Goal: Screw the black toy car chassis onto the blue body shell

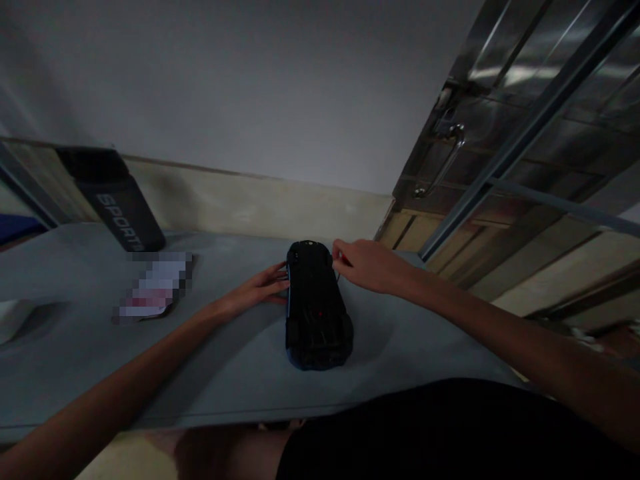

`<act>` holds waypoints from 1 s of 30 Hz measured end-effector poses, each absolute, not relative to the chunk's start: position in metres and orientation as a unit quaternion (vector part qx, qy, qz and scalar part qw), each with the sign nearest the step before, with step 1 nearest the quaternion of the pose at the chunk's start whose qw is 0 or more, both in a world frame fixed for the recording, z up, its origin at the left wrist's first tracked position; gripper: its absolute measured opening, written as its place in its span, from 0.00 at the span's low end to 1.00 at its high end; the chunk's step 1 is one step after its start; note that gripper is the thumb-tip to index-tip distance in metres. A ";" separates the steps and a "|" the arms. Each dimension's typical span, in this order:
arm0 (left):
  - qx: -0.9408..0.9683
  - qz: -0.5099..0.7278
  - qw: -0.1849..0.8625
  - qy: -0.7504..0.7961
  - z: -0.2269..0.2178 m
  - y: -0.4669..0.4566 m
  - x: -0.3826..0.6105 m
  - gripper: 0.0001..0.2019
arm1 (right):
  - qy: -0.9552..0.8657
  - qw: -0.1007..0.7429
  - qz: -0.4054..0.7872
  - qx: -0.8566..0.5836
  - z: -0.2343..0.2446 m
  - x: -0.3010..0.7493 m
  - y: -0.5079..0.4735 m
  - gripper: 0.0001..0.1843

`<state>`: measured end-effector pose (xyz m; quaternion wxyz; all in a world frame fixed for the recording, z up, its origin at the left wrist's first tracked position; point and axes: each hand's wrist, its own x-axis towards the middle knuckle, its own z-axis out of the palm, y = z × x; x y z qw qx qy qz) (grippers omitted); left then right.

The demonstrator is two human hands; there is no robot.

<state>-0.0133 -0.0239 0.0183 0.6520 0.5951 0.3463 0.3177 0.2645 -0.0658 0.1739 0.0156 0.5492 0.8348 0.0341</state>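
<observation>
A toy car (317,300) lies upside down on the grey table, its dark underside facing up and blue bodywork showing along its left edge. Against that left side rest the spread fingers of my left hand (263,285), steadying nothing visibly between them. My right hand (360,262) is pinched at the car's upper right side. Between its fingers shows a small red thing (345,258), with a thin dark line just below; its kind is mostly hidden by the fingers. A tiny red spot marks the underside of the car.
The grey table (230,373) meets a pale wall at the back. On the left stand a dark bottle (123,200) lettered "SPORT" and a blurred-out flat item (155,287). A white object (14,319) sits at the left edge. Right of the table are a metal frame (500,167) and a door handle (445,163).
</observation>
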 end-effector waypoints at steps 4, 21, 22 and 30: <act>0.596 0.320 0.646 0.354 0.017 -0.024 -0.014 0.44 | 0.837 0.005 0.029 0.546 0.174 0.257 -0.062 0.15; 0.603 0.306 0.642 0.362 0.019 -0.028 -0.016 0.44 | 0.835 -0.177 -0.083 0.515 0.136 0.292 -0.064 0.17; 0.599 0.307 0.642 0.366 0.018 -0.027 -0.016 0.44 | 0.834 -0.185 -0.084 0.512 0.134 0.292 -0.065 0.17; 0.589 0.335 0.631 0.377 -0.002 -0.019 -0.016 0.44 | 0.824 -0.160 -0.062 0.541 0.135 0.298 -0.074 0.16</act>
